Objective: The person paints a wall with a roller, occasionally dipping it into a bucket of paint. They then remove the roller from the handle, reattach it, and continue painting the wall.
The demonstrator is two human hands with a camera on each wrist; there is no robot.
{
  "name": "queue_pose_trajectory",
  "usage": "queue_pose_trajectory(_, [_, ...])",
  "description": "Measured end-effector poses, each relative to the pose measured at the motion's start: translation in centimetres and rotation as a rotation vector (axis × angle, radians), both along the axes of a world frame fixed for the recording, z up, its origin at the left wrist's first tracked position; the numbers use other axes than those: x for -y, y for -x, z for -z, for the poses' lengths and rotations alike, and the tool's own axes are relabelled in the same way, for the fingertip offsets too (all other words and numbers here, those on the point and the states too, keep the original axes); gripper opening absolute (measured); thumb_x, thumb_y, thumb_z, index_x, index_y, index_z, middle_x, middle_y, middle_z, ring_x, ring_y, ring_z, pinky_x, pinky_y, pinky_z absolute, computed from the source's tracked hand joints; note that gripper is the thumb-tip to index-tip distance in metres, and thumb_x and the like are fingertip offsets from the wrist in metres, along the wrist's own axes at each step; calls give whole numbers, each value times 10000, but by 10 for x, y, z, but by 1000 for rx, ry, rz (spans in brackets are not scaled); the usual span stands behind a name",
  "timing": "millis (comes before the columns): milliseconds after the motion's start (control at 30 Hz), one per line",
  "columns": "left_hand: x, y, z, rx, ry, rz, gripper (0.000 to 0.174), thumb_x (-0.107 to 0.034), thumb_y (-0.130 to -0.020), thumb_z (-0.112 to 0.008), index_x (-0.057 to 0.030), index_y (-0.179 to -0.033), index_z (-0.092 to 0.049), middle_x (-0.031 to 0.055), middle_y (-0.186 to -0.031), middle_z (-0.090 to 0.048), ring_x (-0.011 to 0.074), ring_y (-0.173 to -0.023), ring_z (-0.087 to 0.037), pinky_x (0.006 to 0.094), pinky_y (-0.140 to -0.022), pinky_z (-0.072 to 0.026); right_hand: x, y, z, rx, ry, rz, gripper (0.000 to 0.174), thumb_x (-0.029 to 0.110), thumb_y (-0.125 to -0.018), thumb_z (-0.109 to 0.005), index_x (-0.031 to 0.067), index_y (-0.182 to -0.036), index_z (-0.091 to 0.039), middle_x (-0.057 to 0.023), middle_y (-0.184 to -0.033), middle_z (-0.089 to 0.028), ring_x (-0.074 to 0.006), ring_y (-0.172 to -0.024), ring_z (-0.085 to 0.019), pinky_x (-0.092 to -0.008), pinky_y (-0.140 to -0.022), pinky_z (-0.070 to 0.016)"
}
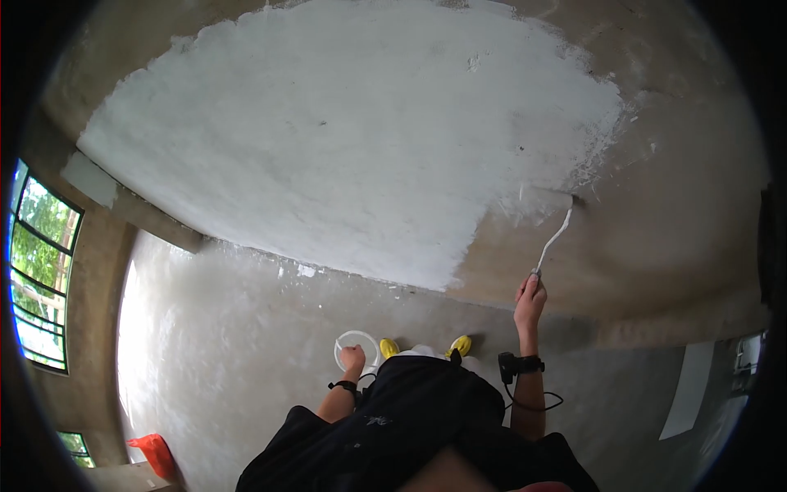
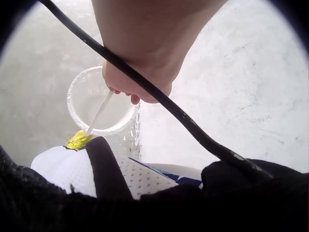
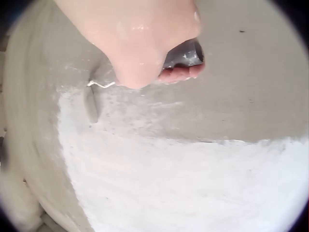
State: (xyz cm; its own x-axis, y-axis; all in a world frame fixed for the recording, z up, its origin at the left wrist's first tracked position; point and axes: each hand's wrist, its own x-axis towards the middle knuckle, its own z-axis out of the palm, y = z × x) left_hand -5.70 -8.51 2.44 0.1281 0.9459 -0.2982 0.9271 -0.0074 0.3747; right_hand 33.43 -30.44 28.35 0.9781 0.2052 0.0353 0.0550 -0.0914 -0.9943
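My right hand (image 1: 530, 302) grips the handle of a paint roller (image 1: 548, 197), arm stretched forward. The roller's white sleeve lies against the grey wall at the edge of the white paint (image 1: 352, 131). In the right wrist view, fingers curl round the grey handle (image 3: 186, 55), and the sleeve (image 3: 91, 106) shows farther off. Low by my left side, my left hand (image 1: 352, 357) holds a white bucket (image 1: 337, 348) by its handle (image 2: 100, 113). Seen from the left wrist, the fingers wrap that thin handle above the bucket's paint-smeared rim (image 2: 72, 104).
Bare grey wall (image 1: 680, 205) lies right of the paint. White spots mark the floor (image 1: 246, 320) along the wall's foot. Windows (image 1: 45, 254) and a red bag-like thing (image 1: 154, 453) are at the left. A white panel (image 1: 689, 389) appears at the right. A black cable (image 2: 178, 113) runs by the left wrist.
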Motion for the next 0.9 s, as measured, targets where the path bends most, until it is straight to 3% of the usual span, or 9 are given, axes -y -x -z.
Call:
queue_pose_trajectory(67, [1,-2,-5,80,7,-61,300,-219,-755,-578,63,-699,-667,291,-736,-624,444,-771,-634,493,-771,-496,9,11,35,-25,65,7,371,315,-1015,-403,80,-730,-444,36,-587,-400,-67,-475,-383,-249,-436,-298])
queue_pose_trajectory(167, [2,0,-5,35,7,-32,386,-306,-801,-565,54,-709,-668,255,-745,-648,408,-763,-648,474,-736,-491,25,26,88,-138,98,4,386,329,-1018,-393,78,-730,-451,34,-581,-407,-70,-457,-389,-257,-423,-301])
queue_pose_trajectory(267, [3,0,-9,32,-7,-22,394,-309,-803,-556,55,-698,-665,254,-739,-646,408,-758,-647,474,-742,-491,37,23,100,-204,104,-6,404,340,-1020,-385,76,-721,-450,28,-570,-408,-78,-443,-393,-266,-414,-304])
queue_pose_trajectory(433, [3,3,-19,22,22,-31,351,-275,-792,-565,53,-736,-678,257,-760,-651,412,-775,-650,469,-761,-499,31,18,63,-95,183,-28,447,404,-1021,-368,84,-718,-444,7,-545,-417,-94,-436,-418,-265,-410,-332])
queue_pose_trajectory(600, [-3,9,-3,24,40,-16,307,-228,-769,-584,62,-752,-683,279,-755,-642,426,-777,-649,469,-771,-504,1,7,-59,-24,-7,-102,430,361,-1022,-365,81,-703,-437,15,-533,-395,-82,-454,-388,-258,-439,-298])
queue_pose_trajectory(700, [-8,18,15,28,-24,170,305,-228,-765,-588,61,-739,-682,278,-738,-639,424,-765,-650,470,-763,-503,-10,4,-112,-11,-96,-147,446,408,-1024,-356,75,-736,-435,13,-543,-402,-84,-451,-386,-254,-438,-322])
queue_pose_trajectory(900, [-13,6,10,11,11,102,311,-234,-758,-588,61,-717,-678,274,-720,-634,425,-741,-647,464,-756,-505,-17,3,-75,14,-29,-7,391,334,-1017,-383,75,-730,-443,22,-564,-376,-69,-482,-367,-248,-440,-282])
